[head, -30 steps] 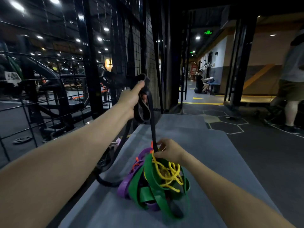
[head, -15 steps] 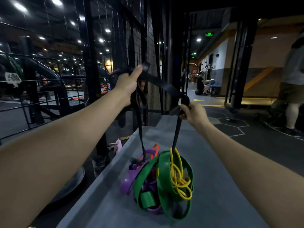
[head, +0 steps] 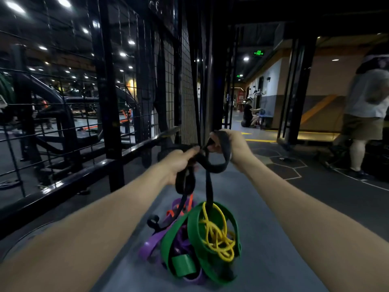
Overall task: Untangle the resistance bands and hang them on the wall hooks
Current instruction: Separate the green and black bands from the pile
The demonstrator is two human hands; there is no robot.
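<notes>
both hands sit close together at frame centre, the left hand (head: 179, 163) and right hand (head: 232, 145) each gripping the black band (head: 210, 165), probably lifting it clear of the tangled bands (head: 195, 243) heaped on the grey bench (head: 263, 207) at lower centre.

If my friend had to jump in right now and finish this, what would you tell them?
Left hand: grips the black band near a twisted loop.
Right hand: grips the same black band, a loop draped over it.
The black band's strands still run down into the pile on the grey bench, where the green band, yellow band, purple band and orange band lie knotted together.
Done: black band partly lifted out.
Left: free the black band, separate the others, and hang each on the hooks. The hooks cannot be made out on the dark grid wall.
</notes>
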